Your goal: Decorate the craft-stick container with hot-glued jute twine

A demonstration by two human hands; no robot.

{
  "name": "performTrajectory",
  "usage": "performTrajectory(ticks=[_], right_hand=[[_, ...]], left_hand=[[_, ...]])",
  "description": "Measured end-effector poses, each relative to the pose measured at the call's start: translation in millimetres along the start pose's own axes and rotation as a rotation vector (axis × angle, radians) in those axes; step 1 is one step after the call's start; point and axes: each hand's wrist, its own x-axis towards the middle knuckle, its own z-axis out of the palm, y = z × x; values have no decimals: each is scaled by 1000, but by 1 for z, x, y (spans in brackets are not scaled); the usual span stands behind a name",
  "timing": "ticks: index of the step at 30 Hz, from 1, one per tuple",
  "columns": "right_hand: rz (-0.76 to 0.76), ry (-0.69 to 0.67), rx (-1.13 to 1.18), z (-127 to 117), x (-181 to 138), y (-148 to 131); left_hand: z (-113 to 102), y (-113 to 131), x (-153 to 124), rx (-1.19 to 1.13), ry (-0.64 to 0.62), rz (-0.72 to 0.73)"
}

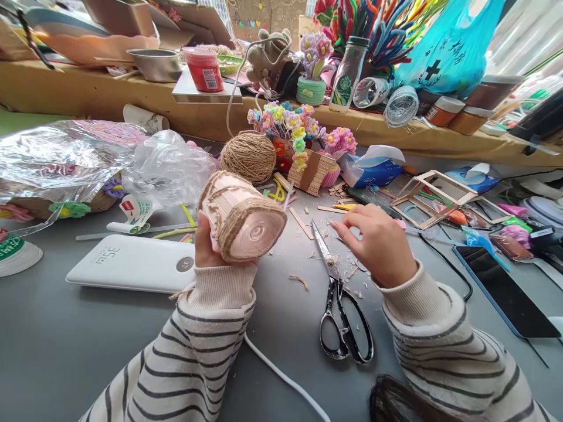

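Observation:
My left hand [206,246] is wrapped around a pale pink cup [259,230] with brown twine around its rim and sides. The cup is tipped on its side, its clear round base facing me; most of my left fingers are hidden behind it. My right hand [382,243] hovers over the grey table, fingers loosely bent and apart, with nothing visible in them. Just left of and below it lie black-handled scissors [332,269], blades pointing away from me. Small twine scraps [299,282] and bits are scattered around the scissors.
Behind the cup sits a ball of twine [248,157], beside a bundle of craft sticks [311,171] and fuzzy flowers. At left lies a white power bank [132,264]; at right, a phone [501,287] and a stick frame [435,199]. A glass bottle [349,73] stands on the shelf.

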Motion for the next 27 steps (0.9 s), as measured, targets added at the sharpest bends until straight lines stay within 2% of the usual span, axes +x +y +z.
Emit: performTrajectory(ticks=[4, 8, 9, 11, 14, 21, 25, 27], right_hand=[[142, -87, -41, -5, 4, 8], [276, -518, -237, -13, 1, 13], [295, -600, -269, -13, -2, 13], [328, -675, -306, -10, -10, 14], [386, -705, -335, -4, -23, 16], [473, -677, -318, 1, -34, 17], [495, -649, -270, 4, -35, 19], [496, -633, -227, 5, -36, 21]], left_hand=[[-6, 3, 5, -20, -15, -46], [-5, 3, 5, -19, -19, -46], [-4, 3, 4, -18, -16, -54], [-3, 2, 3, -18, -18, -74], [-5, 2, 1, -19, -23, -119], [-7, 4, -1, 16, -58, -350], [-6, 2, 0, 38, -19, -351], [-7, 0, 0, 13, -51, -328]])
